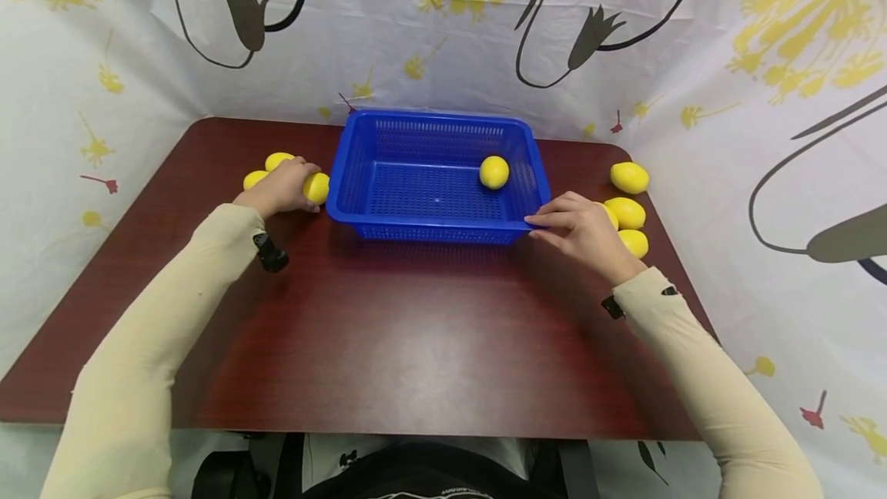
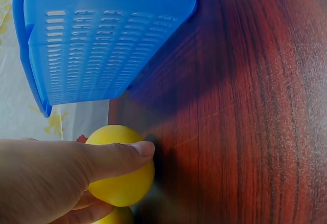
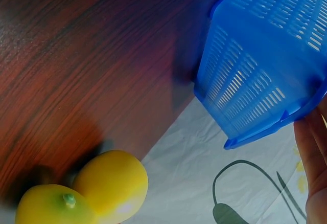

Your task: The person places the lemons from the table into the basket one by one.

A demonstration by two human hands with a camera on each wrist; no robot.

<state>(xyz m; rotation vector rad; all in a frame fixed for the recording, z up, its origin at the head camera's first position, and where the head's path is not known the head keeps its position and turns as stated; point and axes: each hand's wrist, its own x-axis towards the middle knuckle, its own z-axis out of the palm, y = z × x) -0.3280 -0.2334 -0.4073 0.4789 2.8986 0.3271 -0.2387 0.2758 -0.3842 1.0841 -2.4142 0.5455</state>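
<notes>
A blue plastic basket with slotted walls stands toward the back of the table. One lemon lies inside it, right of the middle. Left of the basket, my left hand grips another lemon, its thumb across the yellow skin in the left wrist view. Two more lemons lie just behind that hand, partly covered by it. My right hand holds the basket's rim at the front right corner, fingers on top and thumb below. In the right wrist view only part of its fingers shows.
Several lemons lie near the table's right edge, beside my right hand. The dark red-brown table reaches to my body in front. White cloth with flower prints hangs behind the basket and along both sides.
</notes>
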